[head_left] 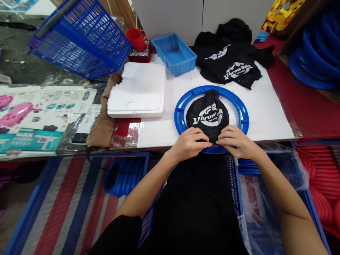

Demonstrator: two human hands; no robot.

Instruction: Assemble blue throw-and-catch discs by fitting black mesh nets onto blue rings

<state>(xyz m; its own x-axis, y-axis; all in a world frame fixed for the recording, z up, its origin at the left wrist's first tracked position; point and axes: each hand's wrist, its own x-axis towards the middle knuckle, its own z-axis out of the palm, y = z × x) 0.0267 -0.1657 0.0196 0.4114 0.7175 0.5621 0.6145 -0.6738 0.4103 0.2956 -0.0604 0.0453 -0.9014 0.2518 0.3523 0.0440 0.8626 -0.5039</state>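
Note:
A blue plastic ring (183,102) lies on the white tabletop at the front edge. Inside it rests a round piece of black mesh fabric (196,109) with a white "Throw Ball" print, its far part folded. My left hand (191,143) pinches the near edge of the mesh, over the near side of the ring. Close beside it, my right hand (236,141) pinches the same edge with thumb and fingers. The fingertips almost meet and hide part of the ring's near rim.
Behind the ring lies a pile of black mesh pieces (225,56). A light blue tray (175,53), a white foam block (138,92) and a red cup (136,39) stand to the left, near a tilted blue basket (85,39). Blue rings (318,53) are stacked at right.

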